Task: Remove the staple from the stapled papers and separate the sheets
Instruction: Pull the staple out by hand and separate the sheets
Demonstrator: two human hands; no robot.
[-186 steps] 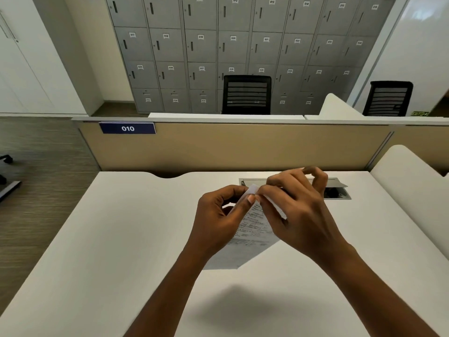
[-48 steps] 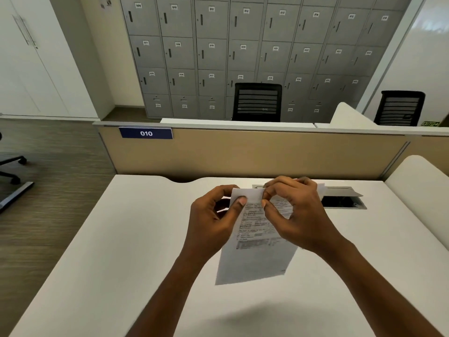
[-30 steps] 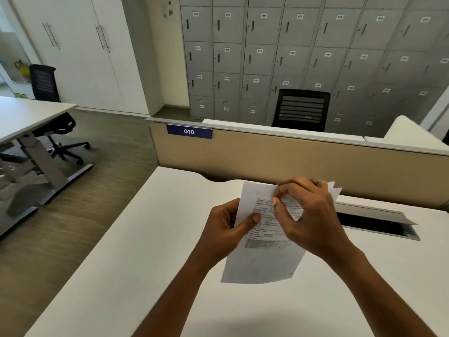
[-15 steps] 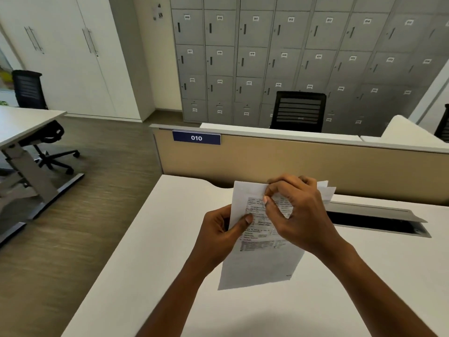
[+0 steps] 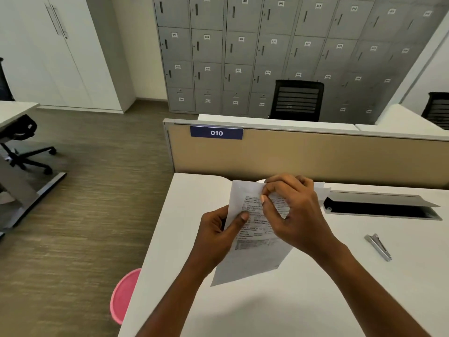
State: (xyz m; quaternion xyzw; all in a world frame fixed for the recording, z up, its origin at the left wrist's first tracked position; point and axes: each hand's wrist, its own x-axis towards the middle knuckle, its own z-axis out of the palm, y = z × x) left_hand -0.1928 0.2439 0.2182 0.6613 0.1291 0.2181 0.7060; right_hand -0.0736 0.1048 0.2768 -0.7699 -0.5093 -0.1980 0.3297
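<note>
Left hand (image 5: 216, 235) pinches papers (image 5: 252, 261) at left edge, right hand (image 5: 294, 215) pinches top edge; staple unseen. Risk: bare-fingered tug tears corner; metal tool (image 5: 378, 246) lies right of papers.

White paper sheets (image 5: 252, 266) carry black print. White tabletop (image 5: 291, 310). Silver metal tool (image 5: 378, 246), right. Pink round object (image 5: 124, 295), near left. Navy sign (image 5: 216, 133), white digits.

Left hand (image 5: 217, 237) pinches stapled papers (image 5: 252, 260) at left edge, above desk (image 5: 279, 310). Right hand (image 5: 297, 216) fingers (image 5: 279, 186) pinch top edge. Metal tool (image 5: 378, 246) lies on desk, well right.
</note>
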